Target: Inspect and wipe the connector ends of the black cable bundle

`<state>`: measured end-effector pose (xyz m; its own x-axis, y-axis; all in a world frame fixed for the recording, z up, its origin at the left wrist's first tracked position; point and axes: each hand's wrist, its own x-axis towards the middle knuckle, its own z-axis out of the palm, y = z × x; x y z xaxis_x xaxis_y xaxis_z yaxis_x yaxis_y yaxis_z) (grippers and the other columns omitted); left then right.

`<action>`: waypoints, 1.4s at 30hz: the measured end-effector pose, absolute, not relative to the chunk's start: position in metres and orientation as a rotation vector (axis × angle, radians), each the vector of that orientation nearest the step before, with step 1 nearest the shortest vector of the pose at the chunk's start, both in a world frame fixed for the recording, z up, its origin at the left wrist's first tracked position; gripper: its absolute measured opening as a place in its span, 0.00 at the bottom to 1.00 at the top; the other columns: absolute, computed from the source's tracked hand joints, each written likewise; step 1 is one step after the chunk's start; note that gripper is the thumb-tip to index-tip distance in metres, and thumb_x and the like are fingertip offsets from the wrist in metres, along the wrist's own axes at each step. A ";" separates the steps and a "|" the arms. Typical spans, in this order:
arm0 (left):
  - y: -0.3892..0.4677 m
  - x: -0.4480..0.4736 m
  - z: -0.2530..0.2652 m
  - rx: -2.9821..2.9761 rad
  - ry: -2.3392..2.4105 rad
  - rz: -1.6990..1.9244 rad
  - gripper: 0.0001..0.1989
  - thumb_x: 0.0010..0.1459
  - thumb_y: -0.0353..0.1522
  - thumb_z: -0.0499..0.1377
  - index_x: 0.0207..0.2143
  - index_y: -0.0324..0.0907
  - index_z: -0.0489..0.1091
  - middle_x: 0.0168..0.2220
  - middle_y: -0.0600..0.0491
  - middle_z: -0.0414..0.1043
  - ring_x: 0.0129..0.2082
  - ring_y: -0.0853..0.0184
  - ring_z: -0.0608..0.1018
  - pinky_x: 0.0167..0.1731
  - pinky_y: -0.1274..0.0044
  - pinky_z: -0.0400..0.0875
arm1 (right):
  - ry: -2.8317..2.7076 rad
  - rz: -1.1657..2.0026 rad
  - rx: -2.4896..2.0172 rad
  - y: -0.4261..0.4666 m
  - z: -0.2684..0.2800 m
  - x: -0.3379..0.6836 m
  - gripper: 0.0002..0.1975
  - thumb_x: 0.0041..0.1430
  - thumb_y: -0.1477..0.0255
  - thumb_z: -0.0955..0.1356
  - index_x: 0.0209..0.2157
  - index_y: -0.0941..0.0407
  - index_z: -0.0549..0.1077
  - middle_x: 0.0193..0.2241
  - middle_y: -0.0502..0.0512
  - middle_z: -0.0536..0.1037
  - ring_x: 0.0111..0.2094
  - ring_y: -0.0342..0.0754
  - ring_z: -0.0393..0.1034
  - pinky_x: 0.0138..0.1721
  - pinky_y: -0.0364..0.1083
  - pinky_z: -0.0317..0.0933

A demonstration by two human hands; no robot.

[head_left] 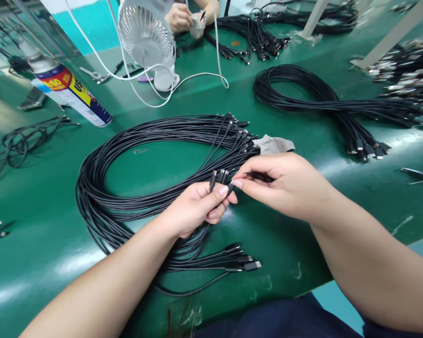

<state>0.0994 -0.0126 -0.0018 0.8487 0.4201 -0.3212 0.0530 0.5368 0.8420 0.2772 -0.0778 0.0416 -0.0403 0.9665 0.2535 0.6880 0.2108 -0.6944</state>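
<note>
My left hand point(200, 204) is closed around several black USB cable ends, whose plugs point(221, 176) stick up above the thumb. One more plug point(231, 187) points up to the right from this bunch, and the thumb and forefinger of my right hand point(278, 183) pinch its tip. A thin dark item point(260, 176) sits within my right hand; its kind I cannot make out. Behind and under my hands lies a big coil of black cables point(102, 188). Loose cable plugs point(246, 263) rest on the table below my left hand. A grey cloth point(275, 144) lies just beyond my right hand.
Behind the coil stand a spray can point(74, 91) and a white fan point(146, 37) with a looping white cord. Another cable bundle point(303, 89) lies right, near tweezers point(419, 176). Across the green table point(211, 98), a co-worker's hands point(183, 19) hold a cloth and a dark piece.
</note>
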 end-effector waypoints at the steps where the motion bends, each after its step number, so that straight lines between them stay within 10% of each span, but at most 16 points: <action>1: -0.013 0.099 -0.002 0.991 0.537 0.230 0.16 0.57 0.43 0.61 0.31 0.37 0.69 0.14 0.62 0.54 0.15 0.78 0.54 0.16 0.83 0.49 | -1.793 0.510 -1.544 -0.078 0.042 0.277 0.06 0.56 0.77 0.68 0.26 0.58 0.76 0.19 0.46 0.74 0.20 0.37 0.63 0.23 0.39 0.56; 25: -0.011 0.097 -0.004 0.951 0.476 0.263 0.14 0.61 0.39 0.58 0.32 0.36 0.69 0.15 0.61 0.55 0.15 0.79 0.55 0.17 0.85 0.50 | -1.819 0.490 -1.515 -0.077 0.040 0.279 0.05 0.59 0.75 0.67 0.31 0.58 0.75 0.23 0.47 0.75 0.22 0.39 0.66 0.24 0.39 0.58; 42: -0.008 0.094 -0.003 0.770 0.339 0.291 0.13 0.62 0.38 0.58 0.31 0.36 0.70 0.18 0.60 0.52 0.18 0.78 0.54 0.18 0.84 0.50 | -2.081 -0.395 -1.436 -0.091 0.029 0.261 0.11 0.60 0.82 0.63 0.40 0.62 0.77 0.36 0.57 0.82 0.33 0.49 0.77 0.32 0.45 0.66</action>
